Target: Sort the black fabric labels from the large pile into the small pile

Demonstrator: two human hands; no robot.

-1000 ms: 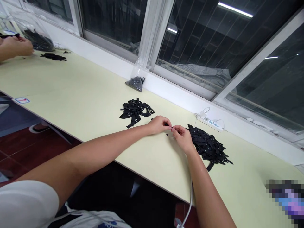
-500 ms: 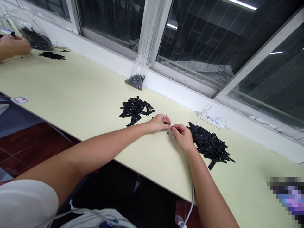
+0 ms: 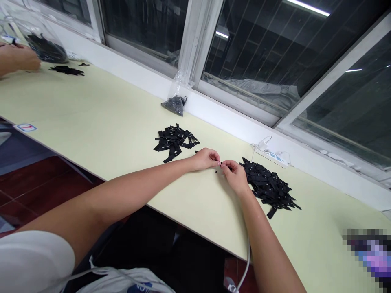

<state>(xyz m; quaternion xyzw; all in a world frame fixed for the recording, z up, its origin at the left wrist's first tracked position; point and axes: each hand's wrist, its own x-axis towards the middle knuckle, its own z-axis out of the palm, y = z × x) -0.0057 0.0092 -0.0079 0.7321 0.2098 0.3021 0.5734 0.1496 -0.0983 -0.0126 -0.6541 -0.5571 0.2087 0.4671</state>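
Note:
Fingertip to fingertip, my left hand (image 3: pixel 207 159) and my right hand (image 3: pixel 234 174) are pinched closed just above the table. Between them shows a bit of a small black fabric strip (image 3: pixel 221 163), mostly hidden by the fingers. A tiny black ring-like piece (image 3: pixel 216 171) lies on the table below the fingertips. Beside my right hand spreads a large pile of black strips (image 3: pixel 269 185), many with small shiny dots. A smaller pile of similar strips (image 3: pixel 171 138) lies beyond my left hand.
A clear bag of dark pieces (image 3: pixel 174 103) stands against the wall ledge. The power strip (image 3: pixel 271 156) sits behind the large pile, and a white cable (image 3: pixel 247 260) hangs at the table's front edge. Another person's hand (image 3: pixel 20 58) works at far left near a bigger bag (image 3: pixel 45 49).
My hands stay almost in place, with less of the black strip showing between the fingers. The other person's hand at far left has shifted slightly.

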